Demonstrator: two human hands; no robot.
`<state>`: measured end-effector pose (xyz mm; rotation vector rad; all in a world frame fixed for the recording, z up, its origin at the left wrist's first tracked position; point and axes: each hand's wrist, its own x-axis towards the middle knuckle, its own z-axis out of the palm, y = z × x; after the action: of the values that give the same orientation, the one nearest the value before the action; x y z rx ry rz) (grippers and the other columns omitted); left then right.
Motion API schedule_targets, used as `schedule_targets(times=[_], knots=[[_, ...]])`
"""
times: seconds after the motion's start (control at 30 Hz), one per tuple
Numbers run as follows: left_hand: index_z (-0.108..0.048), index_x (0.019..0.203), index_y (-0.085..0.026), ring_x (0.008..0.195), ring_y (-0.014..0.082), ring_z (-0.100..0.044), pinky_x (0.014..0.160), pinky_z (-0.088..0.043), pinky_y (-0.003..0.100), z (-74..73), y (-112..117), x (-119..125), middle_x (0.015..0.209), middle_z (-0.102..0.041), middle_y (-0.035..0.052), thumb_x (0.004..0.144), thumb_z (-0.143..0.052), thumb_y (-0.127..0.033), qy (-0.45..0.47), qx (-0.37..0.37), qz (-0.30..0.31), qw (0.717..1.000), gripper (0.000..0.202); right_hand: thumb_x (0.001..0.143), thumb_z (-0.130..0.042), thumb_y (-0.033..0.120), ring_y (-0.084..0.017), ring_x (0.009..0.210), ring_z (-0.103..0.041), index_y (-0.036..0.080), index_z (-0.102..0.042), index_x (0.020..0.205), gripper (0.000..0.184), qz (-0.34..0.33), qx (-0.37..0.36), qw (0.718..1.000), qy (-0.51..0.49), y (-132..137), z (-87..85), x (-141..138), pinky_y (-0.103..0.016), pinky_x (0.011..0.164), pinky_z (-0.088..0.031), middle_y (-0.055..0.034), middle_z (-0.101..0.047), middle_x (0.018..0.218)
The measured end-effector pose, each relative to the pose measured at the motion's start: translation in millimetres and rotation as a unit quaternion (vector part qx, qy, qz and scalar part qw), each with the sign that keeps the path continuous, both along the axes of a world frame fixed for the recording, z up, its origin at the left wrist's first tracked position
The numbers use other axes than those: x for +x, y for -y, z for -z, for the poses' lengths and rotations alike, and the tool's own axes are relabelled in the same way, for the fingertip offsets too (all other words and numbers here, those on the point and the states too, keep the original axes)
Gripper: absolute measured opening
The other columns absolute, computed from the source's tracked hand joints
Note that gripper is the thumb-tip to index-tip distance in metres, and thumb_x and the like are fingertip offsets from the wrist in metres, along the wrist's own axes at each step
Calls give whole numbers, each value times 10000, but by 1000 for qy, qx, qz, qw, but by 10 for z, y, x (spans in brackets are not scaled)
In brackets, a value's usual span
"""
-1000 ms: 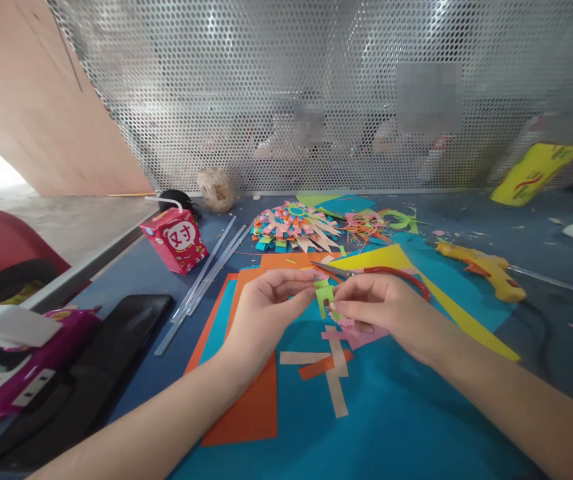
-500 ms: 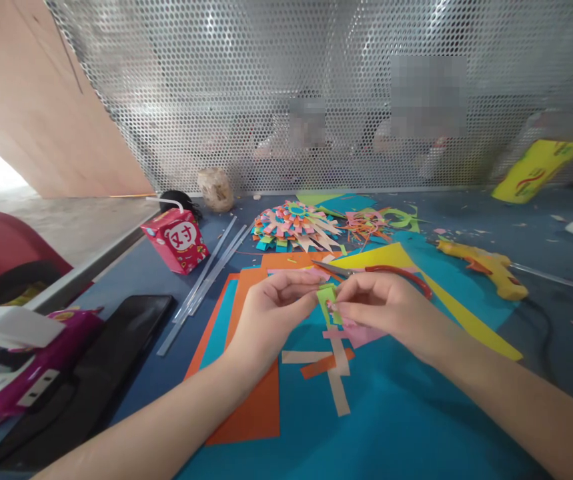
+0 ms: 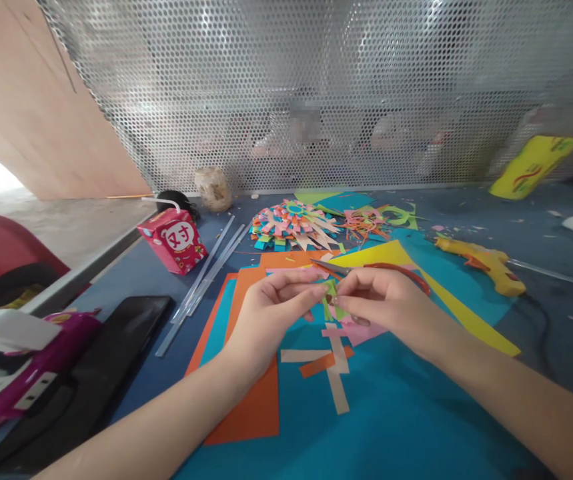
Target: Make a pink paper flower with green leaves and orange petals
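Observation:
A small light-green paper strip (image 3: 330, 292) is pinched between both hands above a blue paper sheet (image 3: 391, 413). My left hand (image 3: 279, 303) is closed on the strip's left side, thumb against fingers. From the other side my right hand (image 3: 379, 293) pinches it, the fingertips partly covering it. Just below lie beige strips (image 3: 337, 387), an orange strip (image 3: 320, 364) and a piece of pink paper (image 3: 366, 332). Scissors with red handles (image 3: 399, 268) rest behind the right hand, their blades pointing left.
A fringed paper flower (image 3: 293, 223) sits behind the hands beside shredded scraps (image 3: 366, 223). To the right is a yellow glue gun (image 3: 486, 263). At left are clear glue sticks (image 3: 206, 280), a red drink box (image 3: 173, 240) and a black phone (image 3: 91, 373). A perforated metal panel (image 3: 266, 80) stands behind.
My fingertips have closed further over the green strip, so less of it shows. The left thumb has shifted slightly up and right. The surrounding things stay in place.

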<state>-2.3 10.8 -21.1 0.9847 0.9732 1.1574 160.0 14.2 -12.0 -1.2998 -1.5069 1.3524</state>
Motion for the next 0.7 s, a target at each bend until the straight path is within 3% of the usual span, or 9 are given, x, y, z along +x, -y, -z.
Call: schedule_targets(times=[0.3,0.5,0.7], knots=[[-664,714,-138,533,45,-559,504,-448,139,11,-19,7,650,-675,-17,599,-763,-189,-7,5,-26,1000,161,673,-639,316,-111,582,-519,196,-553,652,149,-35,31,999,23,24,-18,9,-238,518,-416,40,-534,583],[-659,693,-143,521,36,-565,504,-428,118,-4,-10,11,600,-674,-24,615,-755,-175,-24,12,-24,999,127,744,-599,407,-108,622,-490,194,-550,771,220,5,94,994,48,-21,7,44,-234,529,-403,11,-547,746],[-661,691,-146,555,71,-608,528,-448,151,-1,10,18,622,-698,-3,609,-759,-183,-38,9,-8,999,133,787,-563,416,-106,565,-483,188,-563,756,230,-21,105,992,73,-14,39,34,-231,493,-379,22,-524,637]])
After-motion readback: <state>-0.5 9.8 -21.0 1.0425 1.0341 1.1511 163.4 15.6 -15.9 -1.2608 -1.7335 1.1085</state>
